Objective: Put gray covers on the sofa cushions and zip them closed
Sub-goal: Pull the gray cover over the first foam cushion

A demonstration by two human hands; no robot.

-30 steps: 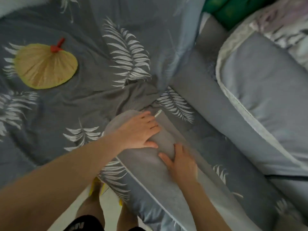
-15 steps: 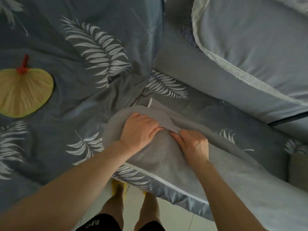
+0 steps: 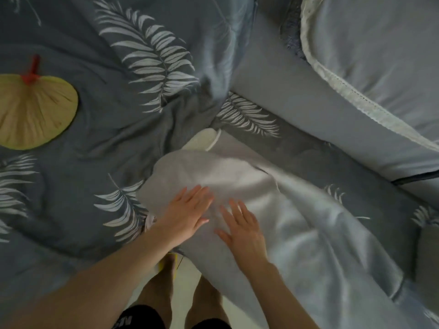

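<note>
One straw fan [image 3: 35, 110] is seen far left on the leaf-print bedding [image 3: 118, 138]. The left hand [image 3: 187, 214] is laid flat, fingers straight and slightly spread, on the gray cover [image 3: 209, 176]. Just beside it, the right hand [image 3: 244, 229] is laid flat too, fingers splayed. One cushion [image 3: 320, 245] runs from the fingertips down to the lower right; its uncovered pale corner [image 3: 204, 141] lies just beyond the fingers. The left hand is judged nearer. One covered pillow [image 3: 380, 55] is seen upper right.

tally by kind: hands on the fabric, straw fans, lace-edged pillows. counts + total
Hands on the gray cover: 2, the left hand and right hand
Straw fan: 1
Lace-edged pillow: 1
Total: 4
</note>
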